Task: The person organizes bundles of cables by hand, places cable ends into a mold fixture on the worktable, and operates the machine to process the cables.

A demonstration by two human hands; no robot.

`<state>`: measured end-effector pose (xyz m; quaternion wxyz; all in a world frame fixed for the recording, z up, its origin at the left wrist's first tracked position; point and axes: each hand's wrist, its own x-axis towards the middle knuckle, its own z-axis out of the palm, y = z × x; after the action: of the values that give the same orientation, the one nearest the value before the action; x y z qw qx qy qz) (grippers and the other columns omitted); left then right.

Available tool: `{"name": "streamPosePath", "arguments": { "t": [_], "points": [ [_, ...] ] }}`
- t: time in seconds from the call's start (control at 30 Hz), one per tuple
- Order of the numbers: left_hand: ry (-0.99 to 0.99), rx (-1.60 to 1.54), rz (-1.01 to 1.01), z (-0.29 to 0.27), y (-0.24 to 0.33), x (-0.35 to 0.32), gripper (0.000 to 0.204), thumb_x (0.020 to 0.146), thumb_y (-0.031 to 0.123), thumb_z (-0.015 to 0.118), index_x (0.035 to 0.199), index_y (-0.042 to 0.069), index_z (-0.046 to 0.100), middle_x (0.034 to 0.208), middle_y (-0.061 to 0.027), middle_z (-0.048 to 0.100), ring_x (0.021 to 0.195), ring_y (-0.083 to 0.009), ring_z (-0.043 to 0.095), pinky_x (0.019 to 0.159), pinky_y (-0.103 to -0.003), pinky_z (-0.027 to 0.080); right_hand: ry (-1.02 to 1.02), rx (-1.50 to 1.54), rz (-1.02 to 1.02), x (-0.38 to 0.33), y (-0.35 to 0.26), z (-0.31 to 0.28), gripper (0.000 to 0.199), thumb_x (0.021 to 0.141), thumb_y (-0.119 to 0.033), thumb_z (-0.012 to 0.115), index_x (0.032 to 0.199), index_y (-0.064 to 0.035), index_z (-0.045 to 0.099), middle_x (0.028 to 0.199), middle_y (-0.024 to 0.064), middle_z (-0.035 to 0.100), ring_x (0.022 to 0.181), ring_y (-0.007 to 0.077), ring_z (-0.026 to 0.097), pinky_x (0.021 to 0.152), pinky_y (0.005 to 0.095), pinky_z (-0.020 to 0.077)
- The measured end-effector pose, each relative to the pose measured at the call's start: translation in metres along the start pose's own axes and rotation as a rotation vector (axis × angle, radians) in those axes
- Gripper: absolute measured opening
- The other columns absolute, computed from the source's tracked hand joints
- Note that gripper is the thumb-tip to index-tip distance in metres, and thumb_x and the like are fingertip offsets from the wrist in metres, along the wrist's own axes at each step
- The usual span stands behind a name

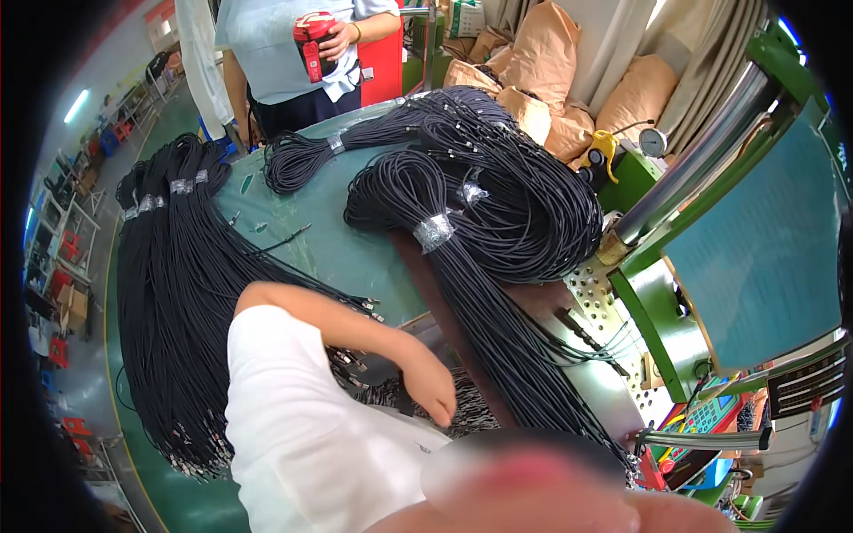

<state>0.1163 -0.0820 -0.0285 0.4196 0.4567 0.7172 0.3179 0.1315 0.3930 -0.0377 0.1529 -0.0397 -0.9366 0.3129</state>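
Observation:
My left hand (433,388) reaches in from the lower left in a white sleeve. It hangs knuckles-up over the metal-tipped ends of black cables (471,410), and its fingertips touch them. Whether the fingers grip any cable is hidden. A long black cable bundle (484,302), bound with clear tape (434,231), runs from the table's middle down past this hand. My right hand is out of view. A blurred pink shape fills the bottom edge.
More taped black cable bundles lie at the left (173,293) and the back (498,160) of the green table (329,249). A green machine (746,240) with a perforated metal plate (595,298) stands at the right. A person holding a red bottle (313,40) stands at the far side, near brown sacks (551,62).

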Motion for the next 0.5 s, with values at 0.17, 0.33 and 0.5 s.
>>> {"name": "streamPosePath", "arguments": {
  "t": [0.17,0.33,0.5],
  "points": [
    [0.129,-0.092,0.326,-0.033,0.043,0.059,0.037,0.096,0.034,0.049,0.104,-0.001,0.061,0.096,-0.0193,0.064,0.092,-0.0336,0.061,0.081,-0.041,0.047,-0.211,0.079,-0.328,0.065,-0.067,0.025,0.036,0.082,0.0,0.048,0.118,0.0007,0.056,0.12,0.0195,0.055,0.117,0.0322,0.049,0.099,0.0447,0.0364],
    [0.44,0.167,0.658,-0.023,0.061,0.119,0.041,0.095,0.034,0.05,0.11,-0.003,0.056,0.117,-0.0213,0.056,0.109,-0.0351,0.053,0.09,-0.04,0.045,-0.249,-0.446,-0.687,0.15,-0.103,0.104,0.041,0.076,0.004,0.044,0.114,0.0035,0.059,0.101,0.0226,0.06,0.087,0.0413,0.056,0.087,0.0488,0.0418],
    [0.488,0.315,0.581,-0.024,0.034,0.143,0.055,0.094,0.044,0.046,0.123,-0.003,0.047,0.134,-0.0239,0.043,0.122,-0.0404,0.043,0.099,-0.052,0.037,-0.487,-0.357,-0.465,0.166,-0.136,0.139,0.043,0.077,0.0,0.045,0.117,0.0018,0.061,0.087,0.0211,0.065,0.075,0.0367,0.06,0.076,0.0489,0.0441]
  ]
}}
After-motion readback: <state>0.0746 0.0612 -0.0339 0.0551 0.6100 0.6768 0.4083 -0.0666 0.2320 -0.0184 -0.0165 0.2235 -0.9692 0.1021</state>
